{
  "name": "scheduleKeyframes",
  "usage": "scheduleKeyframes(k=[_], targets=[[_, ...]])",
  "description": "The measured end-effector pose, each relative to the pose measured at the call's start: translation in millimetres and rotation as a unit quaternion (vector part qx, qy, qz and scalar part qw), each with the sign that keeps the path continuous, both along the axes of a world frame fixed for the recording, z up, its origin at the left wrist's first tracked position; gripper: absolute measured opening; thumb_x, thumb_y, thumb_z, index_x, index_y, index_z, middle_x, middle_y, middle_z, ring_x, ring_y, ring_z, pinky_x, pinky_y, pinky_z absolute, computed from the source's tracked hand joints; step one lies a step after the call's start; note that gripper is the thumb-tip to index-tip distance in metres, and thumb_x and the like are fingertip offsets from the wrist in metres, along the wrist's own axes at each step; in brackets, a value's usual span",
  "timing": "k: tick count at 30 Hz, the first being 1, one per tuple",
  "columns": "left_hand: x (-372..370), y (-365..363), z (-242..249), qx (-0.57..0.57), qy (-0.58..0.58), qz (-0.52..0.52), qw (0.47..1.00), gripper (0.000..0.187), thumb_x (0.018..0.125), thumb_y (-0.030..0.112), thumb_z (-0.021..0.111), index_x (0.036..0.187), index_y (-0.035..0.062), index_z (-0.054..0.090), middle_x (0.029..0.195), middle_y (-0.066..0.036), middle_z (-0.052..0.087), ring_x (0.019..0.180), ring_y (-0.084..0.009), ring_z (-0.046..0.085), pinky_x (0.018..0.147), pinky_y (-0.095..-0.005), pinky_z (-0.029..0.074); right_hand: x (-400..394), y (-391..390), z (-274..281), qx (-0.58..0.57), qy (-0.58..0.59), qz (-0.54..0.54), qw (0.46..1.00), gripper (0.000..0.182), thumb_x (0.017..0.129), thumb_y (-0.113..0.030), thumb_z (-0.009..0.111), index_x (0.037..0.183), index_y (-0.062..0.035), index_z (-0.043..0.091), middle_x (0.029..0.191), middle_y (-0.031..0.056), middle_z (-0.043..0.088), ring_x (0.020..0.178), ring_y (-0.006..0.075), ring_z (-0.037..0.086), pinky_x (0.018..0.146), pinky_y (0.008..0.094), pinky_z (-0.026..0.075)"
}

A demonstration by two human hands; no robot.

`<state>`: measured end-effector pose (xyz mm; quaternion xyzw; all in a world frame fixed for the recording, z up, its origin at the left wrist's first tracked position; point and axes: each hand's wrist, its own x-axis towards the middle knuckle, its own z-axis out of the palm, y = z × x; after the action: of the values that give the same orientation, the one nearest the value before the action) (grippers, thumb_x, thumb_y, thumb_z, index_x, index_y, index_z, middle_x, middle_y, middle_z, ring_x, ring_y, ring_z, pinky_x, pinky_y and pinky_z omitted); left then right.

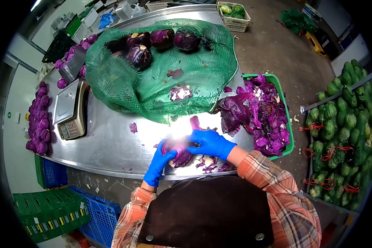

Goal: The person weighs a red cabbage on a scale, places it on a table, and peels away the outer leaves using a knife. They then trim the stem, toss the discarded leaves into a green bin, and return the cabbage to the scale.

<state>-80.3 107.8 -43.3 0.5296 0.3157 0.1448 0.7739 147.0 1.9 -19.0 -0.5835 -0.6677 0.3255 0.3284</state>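
Note:
A red cabbage (181, 156) rests near the front edge of the metal table (107, 136). My left hand (158, 162), in a blue glove, grips its left side with the thumb across the top. At the cabbage's right side is my right hand (213, 143), also gloved, its fingers curled closed; what lies between them is hidden, partly by glare. Leaf scraps (208, 162) lie beneath my right hand, and a purple leaf piece (194, 122) shows just behind it. Beyond both hands spreads a green mesh sack (161, 93) with several whole red cabbages (140, 56) in it.
To the right, a green-rimmed crate (291, 140) overflows with purple leaves (270, 124). A scale (71, 109) stands at left, beside rows of purple cabbages (39, 124). Stacked crates (53, 215) sit below left. Bagged green vegetables (339, 136) fill a rack at far right.

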Motion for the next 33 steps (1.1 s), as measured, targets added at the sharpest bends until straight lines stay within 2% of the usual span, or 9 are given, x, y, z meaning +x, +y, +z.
scheduleKeyframes(k=[6,10,13,16,21,24,30,31,33], targets=[[7.6,-0.8,14.3,0.004,0.014,-0.012,1.0,0.083,0.077,0.018,0.076,0.145,0.006,0.031,0.141,-0.013,0.041,0.128,-0.0235,0.042,0.108,-0.0362,0.033,-8.1,3.4,18.1,-0.034,-0.086,-0.027,0.995,0.029,0.083,-0.031,0.063,0.103,-0.0093,0.062,0.084,0.0148,0.06,0.08,0.0321,0.061,0.074,0.0409,0.048],[12.1,-15.3,28.3,0.033,0.019,-0.002,0.999,0.088,0.072,0.019,0.081,0.143,0.0065,0.032,0.139,-0.013,0.042,0.127,-0.0235,0.043,0.107,-0.0364,0.035,7.4,-5.5,-39.5,-0.087,0.125,-0.167,0.974,0.032,0.084,-0.033,0.063,0.105,-0.0093,0.065,0.089,0.0118,0.066,0.073,0.0215,0.063,0.072,0.0351,0.051],[5.5,-21.5,16.8,0.134,0.043,-0.046,0.989,0.093,0.067,0.023,0.086,0.141,0.0052,0.033,0.137,-0.013,0.044,0.127,-0.0237,0.043,0.106,-0.037,0.036,39.1,-10.1,-12.8,-0.271,0.209,-0.291,0.893,0.041,0.083,-0.04,0.066,0.102,-0.0042,0.065,0.075,0.011,0.067,0.062,0.0196,0.063,0.064,0.0331,0.052],[1.9,-29.9,5.1,0.179,0.023,-0.025,0.983,0.1,0.063,0.026,0.088,0.141,0.0042,0.031,0.136,-0.014,0.043,0.128,-0.0249,0.043,0.107,-0.0381,0.035,33.2,-18.0,5.4,-0.154,0.111,-0.293,0.937,0.061,0.079,-0.036,0.074,0.126,-0.0033,0.052,0.098,0.0144,0.065,0.087,0.0205,0.064,0.081,0.0354,0.052],[4.5,-38.3,21.0,0.208,0.048,-0.048,0.976,0.109,0.06,0.03,0.089,0.144,0.0046,0.025,0.141,-0.016,0.037,0.13,-0.0281,0.041,0.108,-0.0399,0.034,-20.7,-0.6,-7.5,-0.044,0.087,-0.215,0.972,0.061,0.075,-0.053,0.072,0.102,0.0009,0.059,0.1,0.0219,0.065,0.093,0.0334,0.064,0.078,0.043,0.05],[15.6,-46.0,61.3,0.525,0.171,-0.053,0.832,0.107,0.06,0.031,0.088,0.142,0.005,0.026,0.138,-0.019,0.038,0.127,-0.0313,0.043,0.106,-0.0412,0.037,-19.1,17.3,-5.1,-0.082,0.045,-0.143,0.985,0.035,0.085,-0.036,0.062,0.091,-0.0022,0.061,0.088,0.021,0.063,0.082,0.0358,0.064,0.072,0.0433,0.049],[13.7,-50.9,52.7,0.279,0.174,-0.054,0.943,0.105,0.062,0.029,0.088,0.144,0.0051,0.026,0.141,-0.018,0.036,0.128,-0.0294,0.042,0.106,-0.0391,0.036,-7.4,1.2,-35.3,-0.079,0.139,-0.262,0.952,0.03,0.087,-0.028,0.058,0.089,0.001,0.059,0.082,0.0225,0.063,0.076,0.0359,0.063,0.066,0.0412,0.048],[12.1,-47.5,52.5,0.232,0.172,-0.055,0.956,0.11,0.062,0.027,0.088,0.148,0.0047,0.023,0.147,-0.018,0.032,0.133,-0.0281,0.038,0.11,-0.0381,0.032,0.5,-6.8,-24.3,-0.152,0.121,-0.267,0.944,0.031,0.087,-0.029,0.059,0.091,0.0016,0.059,0.083,0.0218,0.064,0.073,0.0317,0.063,0.065,0.0401,0.048],[8.3,-41.0,47.3,0.181,0.152,-0.053,0.97,0.104,0.065,0.024,0.086,0.147,0.0054,0.025,0.146,-0.016,0.034,0.131,-0.0269,0.039,0.109,-0.0374,0.034,-0.8,-26.5,-50.3,-0.039,0.087,-0.31,0.946,0.031,0.088,-0.029,0.059,0.091,0.0017,0.058,0.08,0.0193,0.064,0.067,0.0247,0.061,0.066,0.0399,0.048]])
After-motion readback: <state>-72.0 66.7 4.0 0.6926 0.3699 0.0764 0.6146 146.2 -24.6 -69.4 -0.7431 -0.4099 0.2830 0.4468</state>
